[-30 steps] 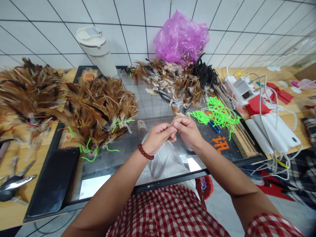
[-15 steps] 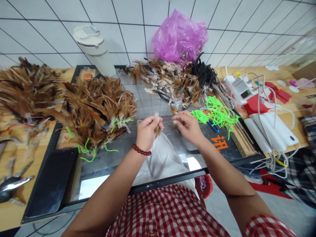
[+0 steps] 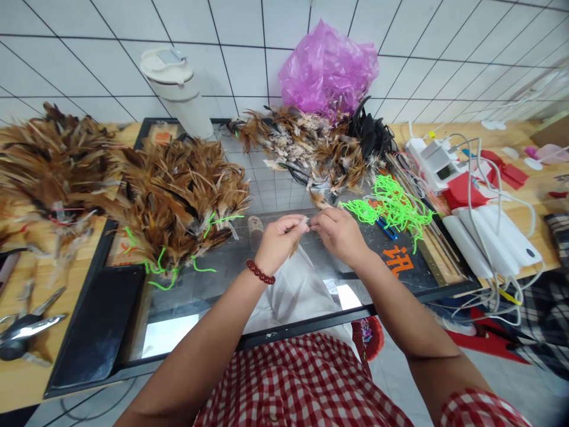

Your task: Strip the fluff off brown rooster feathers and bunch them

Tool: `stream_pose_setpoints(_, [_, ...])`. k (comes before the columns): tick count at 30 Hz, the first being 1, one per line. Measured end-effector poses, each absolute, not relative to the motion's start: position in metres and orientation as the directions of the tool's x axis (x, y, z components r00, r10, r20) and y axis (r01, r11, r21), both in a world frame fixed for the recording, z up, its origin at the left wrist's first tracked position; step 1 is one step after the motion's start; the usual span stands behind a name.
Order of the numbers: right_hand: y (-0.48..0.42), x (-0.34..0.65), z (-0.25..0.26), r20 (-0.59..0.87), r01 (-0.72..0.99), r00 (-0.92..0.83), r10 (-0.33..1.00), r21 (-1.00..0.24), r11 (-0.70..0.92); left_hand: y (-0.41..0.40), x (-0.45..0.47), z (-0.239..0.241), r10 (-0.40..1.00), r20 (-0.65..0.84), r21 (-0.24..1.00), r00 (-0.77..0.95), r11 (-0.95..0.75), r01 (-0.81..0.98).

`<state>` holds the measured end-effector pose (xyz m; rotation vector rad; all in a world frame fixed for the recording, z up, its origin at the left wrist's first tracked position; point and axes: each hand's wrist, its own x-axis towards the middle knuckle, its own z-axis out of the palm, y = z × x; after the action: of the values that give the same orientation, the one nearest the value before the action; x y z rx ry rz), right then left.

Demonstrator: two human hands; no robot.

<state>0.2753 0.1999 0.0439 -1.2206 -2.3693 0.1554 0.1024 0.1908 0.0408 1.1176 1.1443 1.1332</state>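
My left hand [image 3: 279,244], with a red bead bracelet [image 3: 260,273] on the wrist, is closed on a small bunch of brown feathers [image 3: 297,237] over the glass table top [image 3: 231,279]. My right hand [image 3: 340,234] meets it from the right, its fingertips pinched at the top of the same bunch. A big heap of bundled brown feathers [image 3: 175,198] tied with green cords lies to the left. Loose feathers [image 3: 311,145] lie behind my hands. A tangle of green cords [image 3: 391,204] lies to the right.
A white tumbler [image 3: 178,89] and a pink plastic bag [image 3: 329,68] stand by the tiled wall. More feathers [image 3: 40,160] and scissors [image 3: 26,329] lie at the left. A black phone [image 3: 95,326] rests on the glass. White devices and cables [image 3: 484,219] lie at the right.
My hands drew apart half a second ago, the left one holding the feather bunch. Now they have come together again, the right fingertips back at the bunch.
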Motion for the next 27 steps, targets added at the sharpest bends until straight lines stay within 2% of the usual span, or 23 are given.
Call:
stream_pose_setpoints(3, [0.198, 0.273, 0.045, 0.435, 0.663, -0.459, 0.775, -0.412, 0.624, 0.190, 0.102, 0.039, 0.994, -0.100, 0.994, 0.048, 0.102, -0.047])
stream_pose_setpoints(8, [0.196, 0.271, 0.047, 0.492, 0.524, -0.270, 0.828, -0.647, 0.555, 0.190, 0.104, 0.037, 0.992, -0.127, 0.972, 0.019, 0.128, -0.198])
stream_pose_setpoints(11, [0.195, 0.271, 0.049, 0.506, 0.451, -0.186, 0.842, -0.718, 0.530, 0.190, 0.105, 0.037, 0.987, -0.159, 0.952, -0.017, 0.149, -0.266])
stream_pose_setpoints(13, [0.195, 0.272, 0.050, 0.521, 0.449, -0.217, 0.825, -0.697, 0.559, 0.191, 0.104, 0.037, 0.983, -0.177, 0.937, -0.051, 0.152, -0.315])
stream_pose_setpoints(15, [0.195, 0.271, 0.050, 0.548, 0.478, -0.300, 0.781, -0.622, 0.620, 0.192, 0.102, 0.037, 0.983, -0.166, 0.944, -0.078, 0.136, -0.300])
stream_pose_setpoints(19, [0.195, 0.266, 0.046, 0.583, 0.524, -0.416, 0.698, -0.474, 0.708, 0.192, 0.099, 0.040, 0.998, -0.055, 0.996, -0.034, 0.053, -0.072])
stream_pose_setpoints(23, [0.193, 0.262, 0.041, 0.614, 0.545, -0.371, 0.697, -0.464, 0.699, 0.188, 0.100, 0.044, 0.995, -0.014, 0.991, 0.095, 0.001, 0.135])
stream_pose_setpoints(27, [0.192, 0.261, 0.036, 0.628, 0.559, -0.314, 0.712, -0.484, 0.674, 0.186, 0.100, 0.044, 0.989, -0.013, 0.984, 0.144, -0.013, 0.177])
